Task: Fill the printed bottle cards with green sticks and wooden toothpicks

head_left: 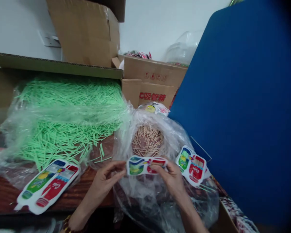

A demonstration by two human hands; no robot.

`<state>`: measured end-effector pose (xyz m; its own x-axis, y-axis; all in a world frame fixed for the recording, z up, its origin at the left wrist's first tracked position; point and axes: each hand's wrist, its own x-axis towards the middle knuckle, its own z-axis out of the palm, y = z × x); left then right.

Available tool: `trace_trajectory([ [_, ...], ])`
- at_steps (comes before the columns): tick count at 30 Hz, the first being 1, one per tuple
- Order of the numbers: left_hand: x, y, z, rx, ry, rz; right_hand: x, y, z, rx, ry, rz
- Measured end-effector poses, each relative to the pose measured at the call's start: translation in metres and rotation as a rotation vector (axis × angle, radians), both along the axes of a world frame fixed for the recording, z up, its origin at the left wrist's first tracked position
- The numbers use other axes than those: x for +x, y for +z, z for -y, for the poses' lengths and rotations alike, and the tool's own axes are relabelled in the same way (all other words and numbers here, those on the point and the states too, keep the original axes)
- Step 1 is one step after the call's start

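Observation:
Between my hands is a printed packet (136, 165) shaped like two drink bottles, one green with a lemon, one red. My left hand (109, 176) pinches its left edge between thumb and fingers. At the other end my right hand (171, 173) grips the red half, with the thumb lying across the front. Just beyond the packet, thin tan sticks (147, 139) lie loose in an open clear plastic bag (171, 129). Similar packets lie on both sides: a pile of packets (48, 184) at the left and another group of packets (192, 165) by my right hand.
A big heap of thin green sticks (70, 129) fills a clear bag on the brown table (92, 184). Cardboard boxes (157, 77) stand against the wall behind. A large blue panel (237, 113) bounds the right side. A few loose green sticks (102, 150) lie near the heap.

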<state>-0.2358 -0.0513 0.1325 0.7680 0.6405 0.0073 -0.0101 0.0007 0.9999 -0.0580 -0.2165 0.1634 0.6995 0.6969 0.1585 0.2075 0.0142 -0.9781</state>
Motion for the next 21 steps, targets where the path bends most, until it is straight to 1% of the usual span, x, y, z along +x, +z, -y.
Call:
trace_trajectory([
  [3, 0.000, 0.002, 0.002, -0.003, -0.034, -0.010, 0.046, -0.001, 0.041, 0.072, -0.269, -0.094],
  [5, 0.001, 0.002, 0.004, -0.017, -0.031, 0.005, 0.079, -0.009, 0.064, 0.084, -0.417, -0.157],
  [6, 0.001, 0.001, 0.004, -0.018, -0.030, 0.009, 0.095, -0.015, 0.074, 0.057, -0.496, -0.159],
  [7, 0.002, 0.001, 0.005, -0.016, -0.031, 0.010, 0.108, -0.021, 0.083, -0.023, -0.577, -0.110],
  [8, 0.002, 0.001, 0.005, -0.013, -0.033, 0.009, 0.120, -0.029, 0.091, -0.160, -0.667, 0.006],
  [10, 0.001, -0.001, 0.005, -0.008, -0.037, 0.000, 0.135, -0.043, 0.101, -0.523, -0.793, 0.273],
  [11, 0.000, -0.001, 0.005, -0.008, -0.037, -0.010, 0.138, -0.049, 0.105, -0.659, -0.835, 0.382],
  [12, -0.002, -0.001, 0.005, -0.009, -0.032, -0.021, 0.140, -0.054, 0.108, -0.756, -0.858, 0.463],
  [13, -0.004, -0.001, 0.004, -0.012, -0.019, -0.035, 0.141, -0.058, 0.109, -0.802, -0.876, 0.520],
  [14, -0.007, -0.001, 0.003, -0.015, 0.003, -0.049, 0.140, -0.060, 0.109, -0.811, -0.886, 0.566],
  [16, -0.014, 0.001, -0.001, -0.010, 0.069, -0.073, 0.137, -0.059, 0.105, -0.769, -0.912, 0.651],
  [18, -0.022, 0.004, -0.007, 0.029, 0.156, -0.086, 0.132, -0.051, 0.093, -0.662, -0.909, 0.742],
  [19, -0.027, 0.007, -0.011, 0.064, 0.203, -0.090, 0.128, -0.046, 0.083, -0.584, -0.857, 0.788],
  [20, -0.032, 0.009, -0.015, 0.104, 0.252, -0.094, 0.123, -0.040, 0.070, -0.496, -0.769, 0.828],
  [21, -0.037, 0.011, -0.019, 0.144, 0.304, -0.098, 0.118, -0.034, 0.055, -0.411, -0.633, 0.864],
])
